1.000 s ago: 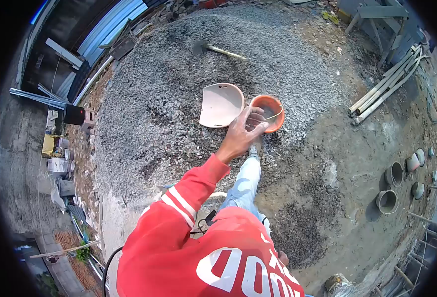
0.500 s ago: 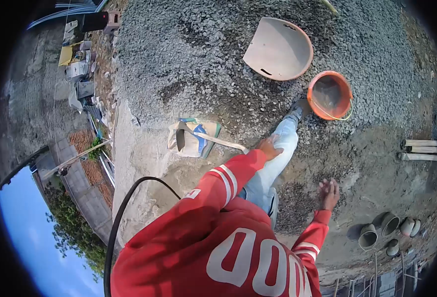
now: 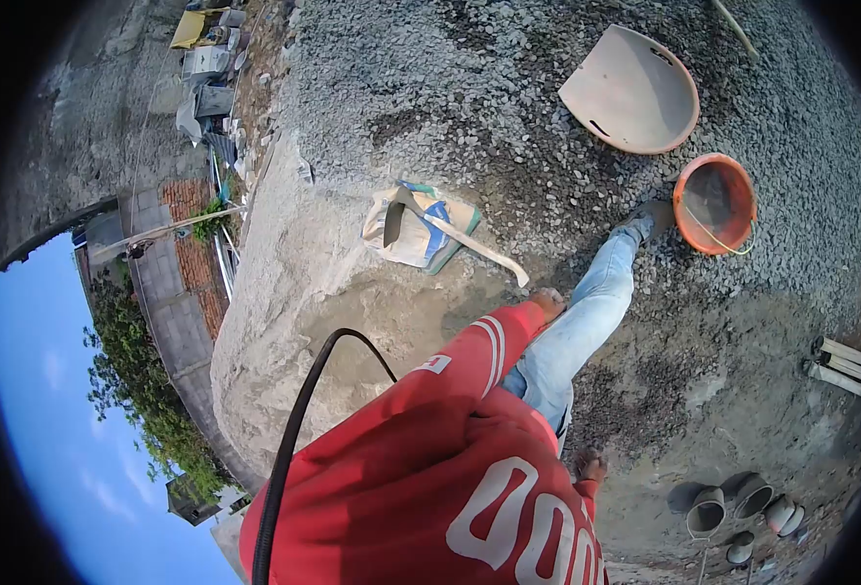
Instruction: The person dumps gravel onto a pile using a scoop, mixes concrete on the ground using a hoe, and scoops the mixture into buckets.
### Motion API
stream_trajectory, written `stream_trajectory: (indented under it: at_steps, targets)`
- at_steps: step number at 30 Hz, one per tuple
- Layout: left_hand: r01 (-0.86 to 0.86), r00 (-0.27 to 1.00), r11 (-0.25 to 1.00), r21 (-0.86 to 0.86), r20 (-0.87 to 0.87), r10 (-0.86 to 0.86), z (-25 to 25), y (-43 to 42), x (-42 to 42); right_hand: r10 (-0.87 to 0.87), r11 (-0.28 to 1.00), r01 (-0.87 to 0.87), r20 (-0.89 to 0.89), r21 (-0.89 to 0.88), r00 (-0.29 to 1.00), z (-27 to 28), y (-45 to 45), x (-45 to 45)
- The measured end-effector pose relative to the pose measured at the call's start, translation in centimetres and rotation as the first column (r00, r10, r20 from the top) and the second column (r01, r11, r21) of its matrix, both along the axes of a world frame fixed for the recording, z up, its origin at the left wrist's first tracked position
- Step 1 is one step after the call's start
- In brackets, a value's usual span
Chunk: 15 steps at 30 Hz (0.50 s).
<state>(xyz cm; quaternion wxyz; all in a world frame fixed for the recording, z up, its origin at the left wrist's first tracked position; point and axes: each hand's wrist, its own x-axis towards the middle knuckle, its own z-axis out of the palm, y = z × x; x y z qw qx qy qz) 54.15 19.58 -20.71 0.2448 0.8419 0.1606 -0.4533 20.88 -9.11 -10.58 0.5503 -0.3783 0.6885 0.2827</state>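
Note:
My left hand is beside my jeans leg with its fingers loosely bent and nothing seen in them. Just beyond it ends the wooden handle of a hoe; a small gap shows between them. The hoe's metal blade lies on a flattened white and blue sack. My right hand hangs low by my body, small in view, fingers loosely apart and holding nothing visible. Past my foot stands an orange bucket with greyish contents. Near it lies a pale plastic scoop on the gravel.
Grey gravel spreads around the bucket and scoop. Several pale posts lie at the right. Several buckets stand at lower right. A black cable arcs beside my left arm. A block wall runs along the left.
My view has shifted, so the scoop and bucket sit farther right and the sack higher. My right hand has drawn back towards my body. The left hand now appears farther from the hoe's handle.

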Motion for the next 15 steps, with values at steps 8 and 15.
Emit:
stream_trajectory:
  at_steps: [8, 15]
  targets:
    - [0.139, 0.946, 0.987, -0.087, 0.307, -0.106, 0.0, -2.0, 3.5, -0.013, 0.994, 0.011, -0.017, -0.108, 1.0, -5.7, -5.0, -4.8]
    - [-0.171, 0.983, 0.955, -0.241, 0.02, 0.181, -2.9, -2.6, 7.9, 0.17, 0.927, -0.001, 0.416, -0.376, 0.893, -20.3, -20.2, 29.6]
